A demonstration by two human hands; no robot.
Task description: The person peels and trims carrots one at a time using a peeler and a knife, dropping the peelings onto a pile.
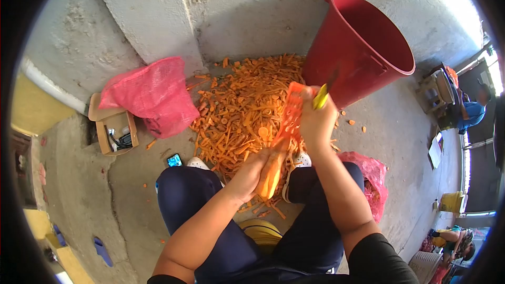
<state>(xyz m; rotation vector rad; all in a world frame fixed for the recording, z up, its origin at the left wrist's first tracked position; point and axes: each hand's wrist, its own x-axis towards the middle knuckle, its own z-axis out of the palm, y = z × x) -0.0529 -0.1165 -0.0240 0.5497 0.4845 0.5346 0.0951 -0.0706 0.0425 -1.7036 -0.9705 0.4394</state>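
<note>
My left hand [249, 175] is closed around several peeled carrots [270, 174], held over the gap between my knees. An orange mesh bag [290, 118] stretches from the carrots up to my right hand [319, 122]. That hand is closed, with a knife [320, 98] in it; the yellow handle shows and the dark blade points up and away, blurred. My right fingers also seem to grip the mesh, though they are partly hidden. Below both hands spreads a large heap of carrot peelings and cut ends [239, 108] on the floor.
A tall red bin [336, 52] stands against the wall. Pink sacks [150, 94] lie left, beside a cardboard box [113, 131], and by my right knee [371, 179]. A phone [174, 160] lies near my left shoe. Other people [472, 113] are at far right.
</note>
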